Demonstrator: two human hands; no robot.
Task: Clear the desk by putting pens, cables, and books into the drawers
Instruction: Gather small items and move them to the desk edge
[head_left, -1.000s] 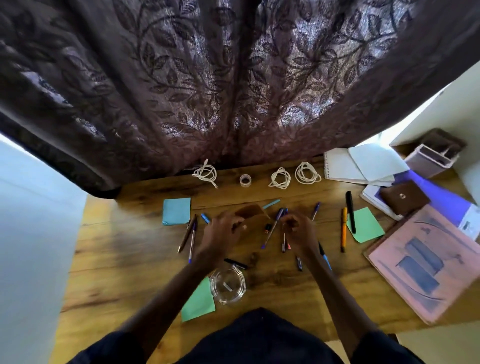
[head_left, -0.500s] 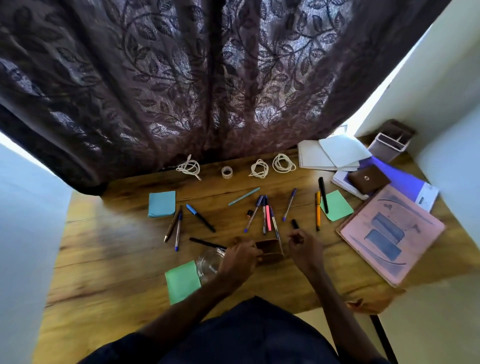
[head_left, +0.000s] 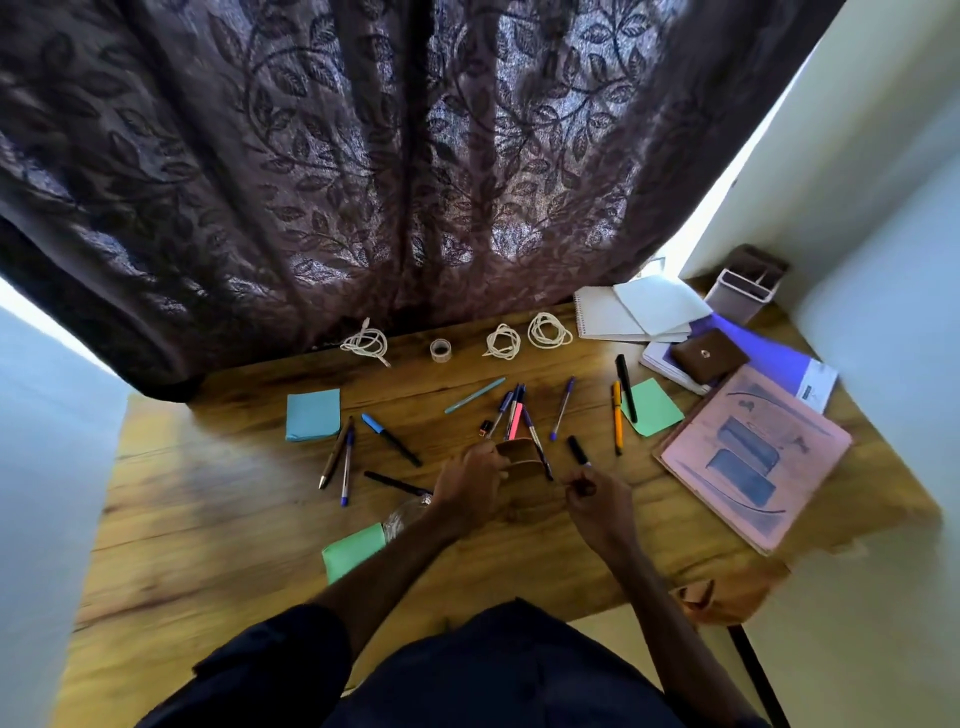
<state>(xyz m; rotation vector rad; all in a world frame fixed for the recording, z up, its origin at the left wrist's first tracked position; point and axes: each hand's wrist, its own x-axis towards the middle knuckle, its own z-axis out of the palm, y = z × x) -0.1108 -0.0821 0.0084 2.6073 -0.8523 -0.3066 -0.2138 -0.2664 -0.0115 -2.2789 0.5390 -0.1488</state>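
My left hand (head_left: 470, 488) grips the near side of a small brown cardboard box (head_left: 519, 457) that stands on the wooden desk (head_left: 218, 499) among several loose pens (head_left: 514, 415). My right hand (head_left: 597, 506) hovers just right of the box with curled fingers, their tips close to a black marker (head_left: 577, 449). Whether they pinch anything is too blurred to tell. Three white cable coils (head_left: 365, 343) (head_left: 503, 342) (head_left: 549, 330) lie along the back edge. A pink book (head_left: 753, 457), a spiral notebook (head_left: 605, 314) and a purple book (head_left: 769, 358) sit at the right.
Also on the desk are a tape roll (head_left: 440, 349), a blue sticky pad (head_left: 312, 414), green pads (head_left: 652, 408) (head_left: 353, 551), a glass jar (head_left: 405, 514) under my left wrist and a brown wallet (head_left: 709, 355). A pen holder (head_left: 745, 291) stands in the back right corner. A dark curtain (head_left: 415, 182) hangs behind.
Both hands drew back from the pen cluster toward the desk's near side, the left bringing the brown box along. My view swung to the right.
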